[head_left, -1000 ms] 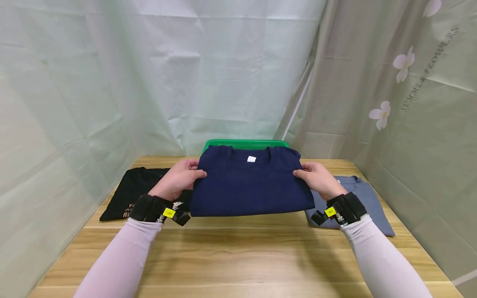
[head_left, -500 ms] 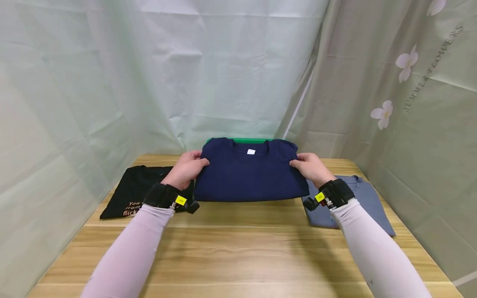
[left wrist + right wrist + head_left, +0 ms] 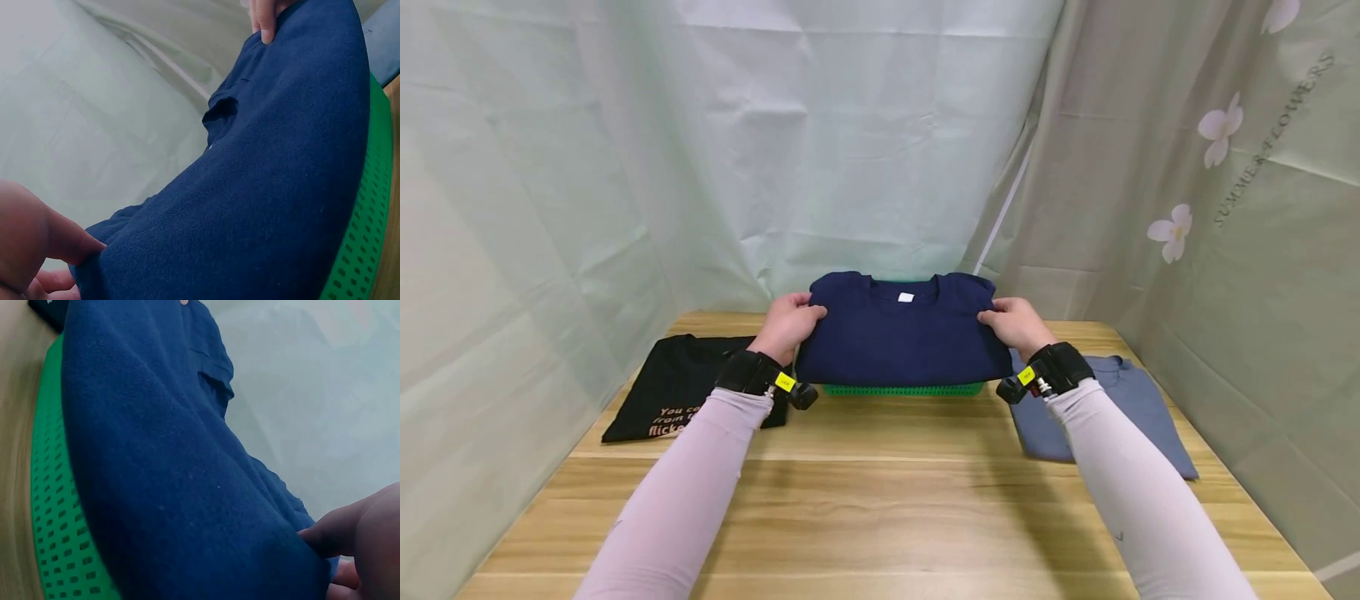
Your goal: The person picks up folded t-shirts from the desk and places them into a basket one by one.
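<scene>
A folded navy T-shirt (image 3: 904, 337) with a white neck label is held by its two sides, collar toward the back. My left hand (image 3: 790, 323) pinches its left edge, thumb on top. On the right edge, my right hand (image 3: 1017, 323) grips it the same way. Under and behind the shirt is a green perforated basket (image 3: 902, 389), mostly covered from above; its holed wall shows below the cloth in both wrist views. Whether the shirt touches the basket, I cannot tell.
A folded black T-shirt (image 3: 681, 387) with printed lettering lies on the wooden table (image 3: 880, 500) at left. At right lies a folded grey-blue T-shirt (image 3: 1123, 408), partly behind the right forearm. Pale curtains (image 3: 850, 150) hang behind and along both sides.
Both hands have carried the navy T-shirt away from me, over the basket. The basket's rear rim has become mostly covered, while its front wall has come into view below the shirt.
</scene>
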`<action>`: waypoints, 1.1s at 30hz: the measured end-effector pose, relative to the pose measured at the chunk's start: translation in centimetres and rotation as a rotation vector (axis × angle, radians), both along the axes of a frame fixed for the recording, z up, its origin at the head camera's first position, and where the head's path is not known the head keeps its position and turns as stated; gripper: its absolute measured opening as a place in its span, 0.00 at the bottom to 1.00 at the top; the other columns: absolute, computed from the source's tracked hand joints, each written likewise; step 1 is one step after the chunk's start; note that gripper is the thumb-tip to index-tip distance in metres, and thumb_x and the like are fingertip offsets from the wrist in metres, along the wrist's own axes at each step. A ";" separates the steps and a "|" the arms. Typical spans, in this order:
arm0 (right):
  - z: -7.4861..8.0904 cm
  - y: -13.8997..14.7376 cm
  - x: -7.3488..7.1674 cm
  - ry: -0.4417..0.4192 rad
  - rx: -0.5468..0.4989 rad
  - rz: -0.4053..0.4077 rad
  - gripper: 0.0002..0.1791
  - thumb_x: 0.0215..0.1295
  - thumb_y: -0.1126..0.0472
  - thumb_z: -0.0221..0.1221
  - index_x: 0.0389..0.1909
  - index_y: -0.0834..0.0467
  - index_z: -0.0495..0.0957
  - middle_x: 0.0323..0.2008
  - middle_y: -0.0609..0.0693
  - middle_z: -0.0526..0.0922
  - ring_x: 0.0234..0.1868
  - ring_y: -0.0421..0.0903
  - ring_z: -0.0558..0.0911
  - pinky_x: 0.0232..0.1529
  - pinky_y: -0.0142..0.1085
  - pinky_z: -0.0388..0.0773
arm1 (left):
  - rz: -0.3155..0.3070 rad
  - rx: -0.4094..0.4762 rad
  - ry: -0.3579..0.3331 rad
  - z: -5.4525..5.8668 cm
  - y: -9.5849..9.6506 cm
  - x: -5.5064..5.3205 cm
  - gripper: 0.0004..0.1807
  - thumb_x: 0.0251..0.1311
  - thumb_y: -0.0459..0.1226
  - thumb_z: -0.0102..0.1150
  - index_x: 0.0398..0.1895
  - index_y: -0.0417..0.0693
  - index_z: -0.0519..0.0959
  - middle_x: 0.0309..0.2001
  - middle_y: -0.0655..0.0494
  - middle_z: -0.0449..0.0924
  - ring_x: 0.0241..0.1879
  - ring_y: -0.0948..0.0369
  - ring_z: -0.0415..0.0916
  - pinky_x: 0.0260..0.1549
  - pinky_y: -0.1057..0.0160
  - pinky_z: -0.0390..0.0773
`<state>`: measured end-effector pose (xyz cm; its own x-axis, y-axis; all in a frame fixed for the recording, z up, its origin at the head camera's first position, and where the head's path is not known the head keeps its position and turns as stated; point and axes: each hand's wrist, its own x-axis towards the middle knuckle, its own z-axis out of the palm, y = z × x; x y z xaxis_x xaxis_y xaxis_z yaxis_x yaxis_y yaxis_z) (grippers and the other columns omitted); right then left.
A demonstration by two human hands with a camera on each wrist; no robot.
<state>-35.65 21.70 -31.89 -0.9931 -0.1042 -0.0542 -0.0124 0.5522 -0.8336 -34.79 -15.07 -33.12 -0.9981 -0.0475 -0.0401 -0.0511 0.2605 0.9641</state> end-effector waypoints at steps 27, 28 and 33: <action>-1.4 -0.8 -3.7 0.014 -0.003 -0.100 0.32 0.86 0.60 0.51 0.83 0.71 0.60 0.83 0.69 0.64 0.84 0.65 0.64 0.86 0.56 0.61 | 0.109 0.024 0.030 -0.5 1.9 -4.3 0.29 0.82 0.33 0.52 0.81 0.33 0.67 0.79 0.36 0.70 0.79 0.43 0.68 0.82 0.48 0.67; -1.4 -0.8 -3.7 0.014 0.002 -0.102 0.33 0.86 0.60 0.51 0.83 0.71 0.60 0.83 0.69 0.63 0.85 0.65 0.63 0.86 0.56 0.61 | 0.106 0.021 0.028 -0.6 2.0 -4.3 0.29 0.82 0.33 0.52 0.82 0.34 0.66 0.79 0.36 0.70 0.80 0.44 0.68 0.82 0.48 0.67; -1.6 -0.8 -3.4 0.000 0.062 -0.102 0.32 0.86 0.58 0.51 0.82 0.71 0.62 0.82 0.69 0.65 0.83 0.65 0.67 0.83 0.56 0.67 | 0.065 -0.025 -0.008 -1.0 2.1 -4.5 0.30 0.83 0.33 0.47 0.84 0.35 0.63 0.83 0.38 0.64 0.84 0.44 0.61 0.83 0.47 0.64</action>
<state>-39.02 20.88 -33.46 -0.9984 0.0012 -0.0573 0.0465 0.6008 -0.7980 -39.25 -12.92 -34.15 -0.9925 -0.1129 -0.0458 -0.0760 0.2801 0.9570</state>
